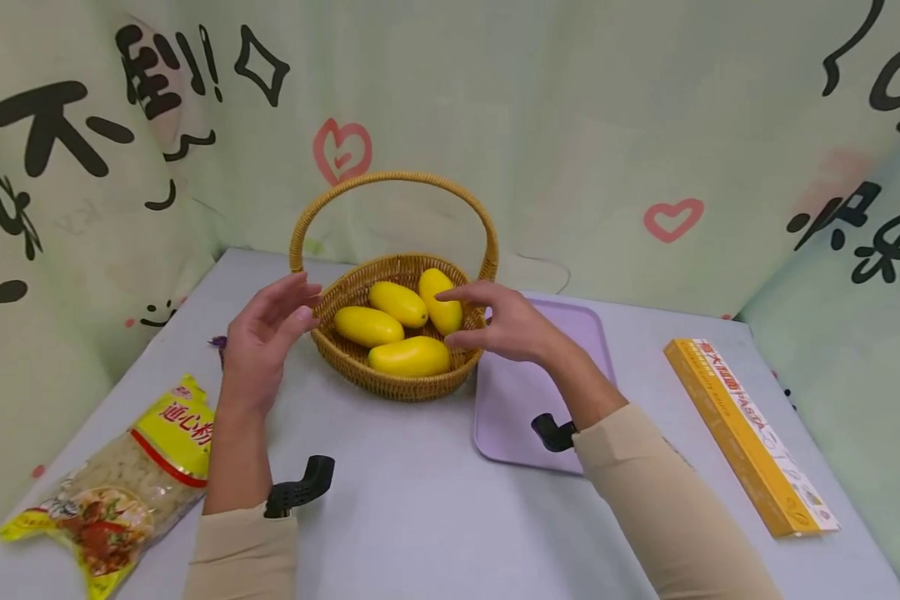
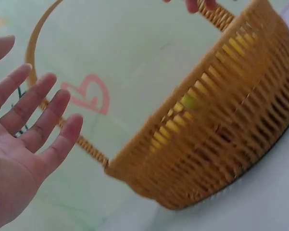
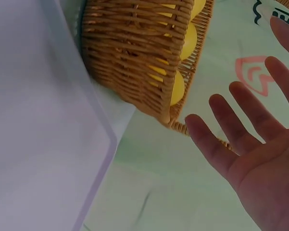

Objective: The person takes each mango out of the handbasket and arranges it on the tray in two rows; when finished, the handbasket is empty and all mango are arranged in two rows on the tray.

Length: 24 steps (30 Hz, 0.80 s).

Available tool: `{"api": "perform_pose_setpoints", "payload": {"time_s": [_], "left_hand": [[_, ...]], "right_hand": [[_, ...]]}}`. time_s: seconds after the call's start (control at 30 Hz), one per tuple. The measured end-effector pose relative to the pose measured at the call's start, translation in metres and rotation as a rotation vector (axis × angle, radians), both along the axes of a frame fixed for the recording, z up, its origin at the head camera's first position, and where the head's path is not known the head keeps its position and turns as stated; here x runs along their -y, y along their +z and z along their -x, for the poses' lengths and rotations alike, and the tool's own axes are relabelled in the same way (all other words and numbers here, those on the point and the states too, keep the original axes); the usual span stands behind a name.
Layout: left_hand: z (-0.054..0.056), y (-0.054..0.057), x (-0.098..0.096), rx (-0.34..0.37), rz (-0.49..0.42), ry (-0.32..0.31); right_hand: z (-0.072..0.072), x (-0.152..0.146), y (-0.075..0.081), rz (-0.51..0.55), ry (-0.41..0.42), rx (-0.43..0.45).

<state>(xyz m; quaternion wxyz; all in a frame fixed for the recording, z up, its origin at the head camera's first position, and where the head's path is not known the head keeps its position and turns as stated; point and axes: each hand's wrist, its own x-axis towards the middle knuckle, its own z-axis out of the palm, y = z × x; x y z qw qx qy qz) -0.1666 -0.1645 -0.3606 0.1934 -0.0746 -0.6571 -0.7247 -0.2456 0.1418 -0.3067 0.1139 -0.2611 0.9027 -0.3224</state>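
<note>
The left hand (image 1: 261, 343) and right hand (image 1: 512, 323), apart, fingers extended, flank one tan woven-wicker basket (image 1: 397, 387) holding four oval yellow fruits (image 1: 410, 357).

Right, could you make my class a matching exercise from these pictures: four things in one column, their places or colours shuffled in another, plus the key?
1. Yellow fruits
2. Tray
3. Long box
4. Plastic bag

A. Orange and white
B. On the table's left side
C. Inside the wicker basket
D. Plain lilac

Pairs: 1-C, 2-D, 3-A, 4-B
</note>
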Motion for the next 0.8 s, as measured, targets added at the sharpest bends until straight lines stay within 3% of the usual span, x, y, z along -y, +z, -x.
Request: {"api": "perform_pose_setpoints", "payload": {"time_s": [0.23,0.4,0.47,0.6,0.7,0.8], "left_hand": [[0.001,-0.013,0.011,0.096,-0.096,0.111],[0.008,-0.025,0.014,0.253,-0.167,0.169],[0.011,-0.031,0.014,0.309,-0.174,0.155],[0.016,-0.042,0.013,0.388,-0.156,0.067],[0.019,-0.047,0.012,0.42,-0.145,-0.002],[0.021,-0.05,0.011,0.434,-0.132,-0.029]], "right_hand": [[0.004,0.013,-0.005,-0.016,0.041,0.095],[0.007,0.026,-0.006,-0.033,0.093,0.143],[0.009,0.03,-0.007,-0.041,0.112,0.168],[0.013,0.037,-0.01,-0.061,0.144,0.203],[0.015,0.043,-0.012,-0.09,0.15,0.216],[0.018,0.049,-0.013,-0.119,0.16,0.22]]}}
